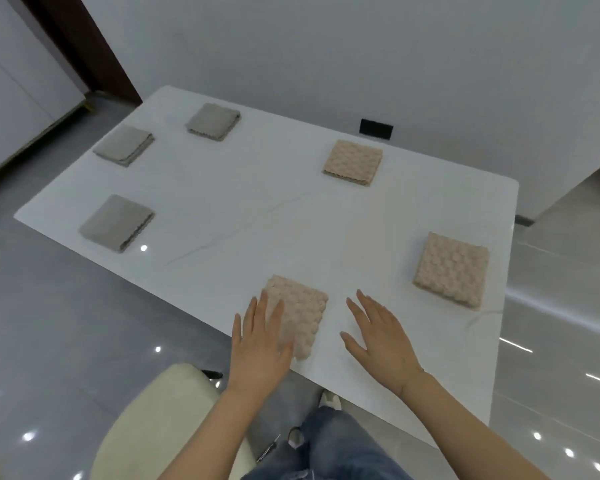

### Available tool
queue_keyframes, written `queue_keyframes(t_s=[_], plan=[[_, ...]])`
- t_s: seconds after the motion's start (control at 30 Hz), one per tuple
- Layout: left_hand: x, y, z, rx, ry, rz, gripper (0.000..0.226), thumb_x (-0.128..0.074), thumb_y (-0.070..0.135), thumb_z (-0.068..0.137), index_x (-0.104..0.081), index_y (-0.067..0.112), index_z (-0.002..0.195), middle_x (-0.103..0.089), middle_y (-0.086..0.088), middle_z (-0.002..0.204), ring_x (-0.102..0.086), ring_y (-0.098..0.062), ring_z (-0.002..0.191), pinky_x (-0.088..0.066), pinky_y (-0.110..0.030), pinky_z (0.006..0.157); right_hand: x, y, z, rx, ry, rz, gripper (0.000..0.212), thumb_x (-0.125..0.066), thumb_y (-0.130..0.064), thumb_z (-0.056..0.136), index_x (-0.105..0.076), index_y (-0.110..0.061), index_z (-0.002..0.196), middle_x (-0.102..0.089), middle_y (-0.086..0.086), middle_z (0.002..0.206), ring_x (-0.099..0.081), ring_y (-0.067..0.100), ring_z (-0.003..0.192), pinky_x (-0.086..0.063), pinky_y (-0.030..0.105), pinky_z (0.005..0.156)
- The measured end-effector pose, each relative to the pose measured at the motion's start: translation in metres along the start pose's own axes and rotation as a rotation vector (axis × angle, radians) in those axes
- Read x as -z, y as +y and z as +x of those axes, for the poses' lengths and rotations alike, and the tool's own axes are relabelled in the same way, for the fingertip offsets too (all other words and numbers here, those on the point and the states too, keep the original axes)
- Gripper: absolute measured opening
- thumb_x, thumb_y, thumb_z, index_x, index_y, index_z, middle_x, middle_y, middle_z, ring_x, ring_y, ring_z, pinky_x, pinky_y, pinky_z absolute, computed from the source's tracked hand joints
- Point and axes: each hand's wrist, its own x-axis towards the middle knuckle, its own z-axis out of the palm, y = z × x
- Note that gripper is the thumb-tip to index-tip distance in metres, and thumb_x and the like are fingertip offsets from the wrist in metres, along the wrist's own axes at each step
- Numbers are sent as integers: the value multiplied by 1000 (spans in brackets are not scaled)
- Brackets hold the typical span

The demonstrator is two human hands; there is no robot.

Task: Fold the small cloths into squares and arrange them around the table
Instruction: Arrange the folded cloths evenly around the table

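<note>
Left hand point(258, 344): flat, fingers spread, resting on nearest folded pink bubble-textured cloth point(300, 315)
Right hand point(378, 330): spread, empty, just beside it
Pink squares: three
Grey squares: three

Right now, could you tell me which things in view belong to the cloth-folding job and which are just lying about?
Job:
three pink cloths
three grey cloths
table
left hand, flat on the nearest pink cloth
right hand, open beside it

Lying about:
cream chair
black wall socket
</note>
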Motion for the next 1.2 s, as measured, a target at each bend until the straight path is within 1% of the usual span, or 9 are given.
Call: queue_keyframes(t_s=[0.13,0.23,0.3,0.4,0.5,0.6,0.8,1.0,1.2], plan=[[7,-13,18,-27,-51,57,60,-33,44,87,-50,14,136,-43,-14,145,-46,-33,131,-39,-53,100,-2,0,15,-34,-5,48,104,25,-75,67,-7,-24,152,1,0,160,-6,18,147,1,27,115],[8,-23,32,-24,-47,63,63,-31,45,87,-46,15,140,-38,-13,149,-42,-32,134,-34,-50,104,-4,-6,24,-57,-10,75,96,14,-76,73,-6,-25,152,2,-1,160,-5,17,147,0,27,116],[13,-26,39,-33,-66,26,68,-23,48,86,-36,18,146,-26,-11,155,-30,-30,141,-22,-48,111,-5,-10,31,-67,-27,80,88,4,-68,77,-7,-24,152,1,-1,160,-6,17,147,0,27,116],[17,-33,50,-84,-98,-12,79,2,55,79,-5,26,152,8,-2,160,4,-21,147,4,-40,117,-6,-17,45,-91,-25,86,86,1,-64,77,-11,-23,152,-3,0,160,-9,19,147,-5,31,118],[22,-43,71,-135,-126,-12,63,-13,48,95,5,28,151,17,0,158,14,-18,146,8,-38,118,-4,-26,58,-151,2,90,86,0,-65,77,-13,-23,151,-5,0,160,-10,18,147,-9,31,119],[26,-58,100,-212,-171,-61,61,-27,38,100,4,29,151,16,1,159,14,-16,146,8,-38,118,-3,-38,70,-231,21,98,78,-8,-63,83,-16,-24,151,-8,-2,160,-13,16,146,-12,30,118],[39,-106,156,-377,-187,-108,60,-25,46,100,1,29,151,13,2,159,11,-17,147,7,-38,118,-11,-79,108,-320,-29,147,59,-44,-44,96,-26,-24,148,-17,-2,158,-18,16,143,-18,28,114],[37,-135,186,-373,-230,-161,65,-19,52,93,-5,26,151,3,-1,160,0,-19,147,0,-36,119,-19,-103,153,-325,-223,164,58,-53,-39,92,-35,-20,143,-34,1,146,-34,19,132,-32,30,106],[25,-130,184,-311,-255,-206,60,-31,43,100,-8,25,152,-3,-3,160,-7,-20,146,-8,-35,119,-31,-99,171,-296,-355,55,70,-65,-43,83,-33,-18,141,-39,5,135,-39,23,123,-37,33,95]])
